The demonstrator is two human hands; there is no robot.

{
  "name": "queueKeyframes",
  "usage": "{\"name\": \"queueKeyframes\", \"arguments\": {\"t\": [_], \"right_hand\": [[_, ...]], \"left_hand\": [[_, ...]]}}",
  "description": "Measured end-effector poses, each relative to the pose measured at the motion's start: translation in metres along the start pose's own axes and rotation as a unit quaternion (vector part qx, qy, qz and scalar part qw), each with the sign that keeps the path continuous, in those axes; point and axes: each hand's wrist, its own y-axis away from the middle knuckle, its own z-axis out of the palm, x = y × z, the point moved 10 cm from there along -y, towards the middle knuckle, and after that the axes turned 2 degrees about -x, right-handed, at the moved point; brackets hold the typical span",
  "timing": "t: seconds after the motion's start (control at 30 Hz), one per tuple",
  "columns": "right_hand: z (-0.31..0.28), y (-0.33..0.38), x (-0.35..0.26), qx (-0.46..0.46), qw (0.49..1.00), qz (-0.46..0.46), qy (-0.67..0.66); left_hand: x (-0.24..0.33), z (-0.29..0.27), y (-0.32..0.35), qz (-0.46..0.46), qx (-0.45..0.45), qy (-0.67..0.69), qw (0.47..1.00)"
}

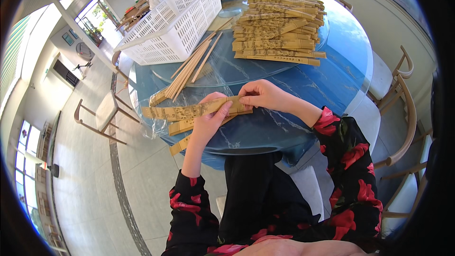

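Two hands: left hand (208, 121) and right hand (259, 95) both pinch one tan printed paper chopstick sleeve (192, 111).
Risk: sleeve may tear if pulled apart over the blue round desk (332, 80).

— Where are the two hands?

— Both are raised in front of the body, close together. The left hand (208, 116) reaches up from the lower left, forearm bare, its black sleeve with red flowers pushed back to the elbow.

— And its fingers?

— Curled, thumb pressed on top, closed in a grip.

— The right one?

— The right hand (262, 95) comes in from the right, wrist bent, fingertips pinched together just above the left hand's fingers. Its sleeve ends at the wrist.
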Motion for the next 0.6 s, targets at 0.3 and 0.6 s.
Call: {"name": "queueKeyframes", "arguments": {"t": [0.3,0.6], "right_hand": [[-0.038,0.006,0.011,0.163,0.986,0.041,0.005],[-0.003,0.000,0.000,0.032,0.997,-0.024,0.064]], "left_hand": [[0.001,0.031,0.007,-0.059,-0.191,-0.066,0.978],[0.086,0.052,0.011,0.301,0.013,-0.482,0.823]]}}
